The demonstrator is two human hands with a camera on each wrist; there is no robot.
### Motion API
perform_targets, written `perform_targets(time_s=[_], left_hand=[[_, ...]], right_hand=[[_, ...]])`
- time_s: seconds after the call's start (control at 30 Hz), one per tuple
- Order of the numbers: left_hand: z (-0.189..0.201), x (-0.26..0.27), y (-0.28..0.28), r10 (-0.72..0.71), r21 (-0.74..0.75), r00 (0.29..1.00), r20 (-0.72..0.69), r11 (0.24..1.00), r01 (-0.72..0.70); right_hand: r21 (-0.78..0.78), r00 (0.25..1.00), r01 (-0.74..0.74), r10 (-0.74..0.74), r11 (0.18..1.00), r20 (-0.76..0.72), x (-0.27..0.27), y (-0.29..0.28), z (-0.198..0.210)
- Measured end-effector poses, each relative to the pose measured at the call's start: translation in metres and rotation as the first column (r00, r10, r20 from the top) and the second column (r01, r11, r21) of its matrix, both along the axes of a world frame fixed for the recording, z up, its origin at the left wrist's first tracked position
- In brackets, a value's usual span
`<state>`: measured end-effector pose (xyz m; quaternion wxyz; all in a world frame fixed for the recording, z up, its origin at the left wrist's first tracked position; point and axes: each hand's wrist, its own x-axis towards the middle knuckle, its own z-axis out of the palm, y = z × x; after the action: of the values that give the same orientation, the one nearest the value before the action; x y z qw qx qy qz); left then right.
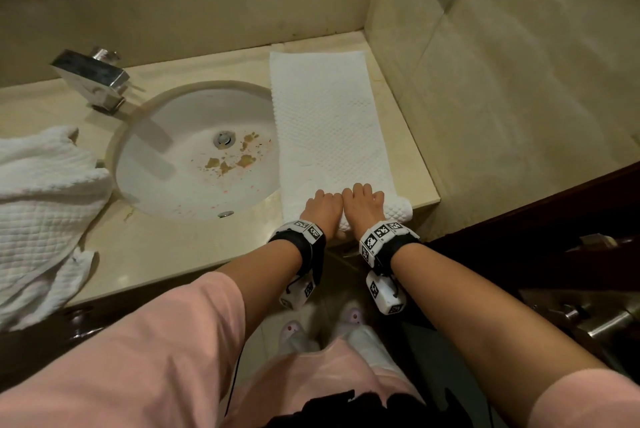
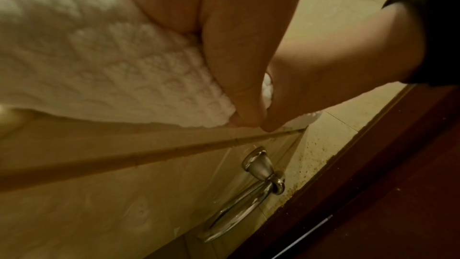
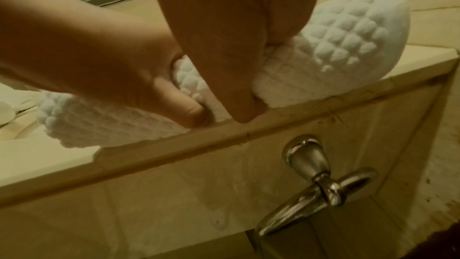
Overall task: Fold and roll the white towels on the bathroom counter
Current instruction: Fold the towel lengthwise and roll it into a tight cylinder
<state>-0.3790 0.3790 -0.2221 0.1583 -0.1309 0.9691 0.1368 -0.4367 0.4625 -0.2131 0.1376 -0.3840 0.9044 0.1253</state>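
A long white towel (image 1: 329,130) lies folded into a narrow strip on the counter (image 1: 166,247), right of the sink (image 1: 194,150) and running from the back wall in the upper middle of the head view down to the counter's front edge. Its near end is turned over into a short thick roll (image 1: 401,209) that sits right at that edge, the roll's right end sticking out past the hands.

Both hands sit side by side on the roll at the centre of the head view, touching each other. The left hand (image 1: 320,208) and the right hand (image 1: 365,202) each curl over the top of the roll, fingers pointing away from the person. In the right wrist view the right thumb (image 3: 239,90) tucks under the roll's near side at the counter lip, with the left thumb (image 3: 184,109) just beside it, also pressed into the cloth. The left wrist view shows the same grip, thumbs meeting at the roll's lower edge.

A second towel (image 1: 45,206) lies rumpled at the left edge of the head view, left of the sink and well apart from the hands. A tap (image 1: 93,78) stands at the upper left behind the sink. A metal ring (image 3: 321,188) hangs on the counter's front face below the hands.
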Motion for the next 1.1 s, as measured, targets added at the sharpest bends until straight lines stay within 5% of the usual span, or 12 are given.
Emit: perform_targets(time_s=[0.53, 0.8, 1.1], left_hand=[[0.015, 0.004, -0.006, -0.112, -0.128, 0.992, -0.057, 0.986, 0.104], [0.019, 0.014, 0.009, -0.122, -0.323, 0.992, 0.045, 0.937, 0.130], [0.018, -0.004, -0.006, -0.125, -0.218, 0.978, 0.167, 0.963, 0.160]], right_hand=[[0.142, 0.982, -0.072, 0.045, 0.987, 0.183, -0.024, -0.016, 0.005], [0.219, 0.974, -0.120, 0.072, 0.968, 0.216, -0.029, -0.021, 0.011], [0.248, 0.965, -0.167, 0.108, 0.954, 0.237, -0.035, -0.025, 0.012]])
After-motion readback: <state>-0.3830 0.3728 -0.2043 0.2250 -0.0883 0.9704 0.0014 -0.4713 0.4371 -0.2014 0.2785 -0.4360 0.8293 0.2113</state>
